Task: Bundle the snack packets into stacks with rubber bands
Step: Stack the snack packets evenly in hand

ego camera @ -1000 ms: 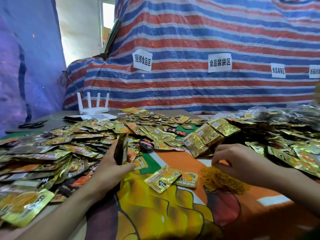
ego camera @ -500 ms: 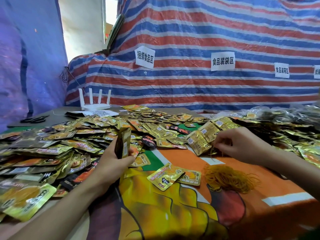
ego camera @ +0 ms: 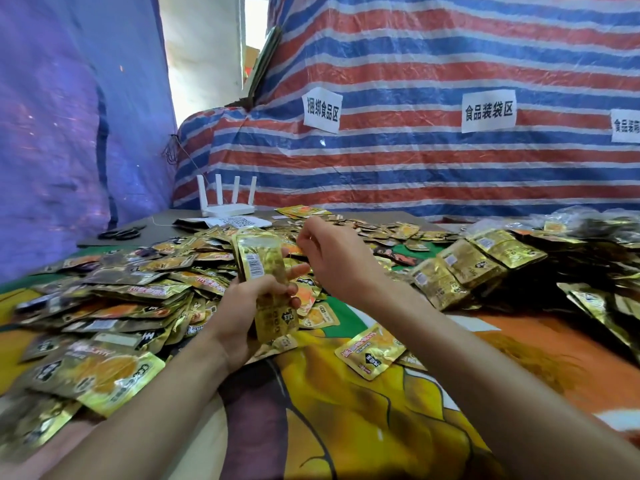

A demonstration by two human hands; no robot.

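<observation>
Now the left hand (ego camera: 242, 308) grips a stack of packets (ego camera: 264, 263) upright. The right hand (ego camera: 334, 259) curls just beside it; what it holds, I cannot tell.

Three white paper signs hang on the red, white and blue striped tarpaulin (ego camera: 415, 168) ahead of me. Left sign (ego camera: 322, 110): 捆绑食品区. Middle sign (ego camera: 489, 111): 食品装袋区. Right sign (ego camera: 626, 126): starts 食品装, rest cut off. The gold foil packet stack (ego camera: 268, 271) in my left hand (ego camera: 242, 310) bears a barcode; digits illegible.
</observation>
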